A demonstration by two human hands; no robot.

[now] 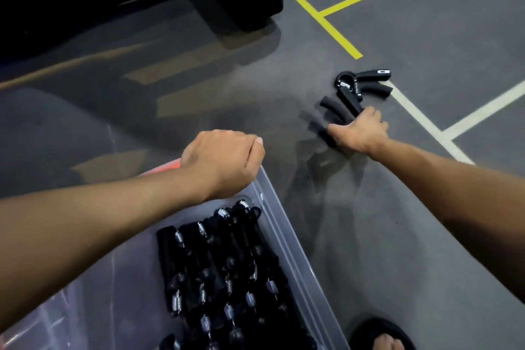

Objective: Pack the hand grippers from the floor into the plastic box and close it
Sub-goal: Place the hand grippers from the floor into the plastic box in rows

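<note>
Right hand (362, 131) grips floor hand gripper (350, 101).

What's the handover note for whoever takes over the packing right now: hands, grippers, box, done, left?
Left hand: curled, resting on the far rim of the plastic box; whether it grips the rim is unclear.
Right hand: reached out to the hand grippers on the floor, fingers on the nearest one; grasp is blurred.
Done: many packed grippers lie in rows in the box.
Left: a few floor grippers beside the pale floor line; then close the box. It is open; an orange piece shows behind the left hand, possibly the lid.
</note>
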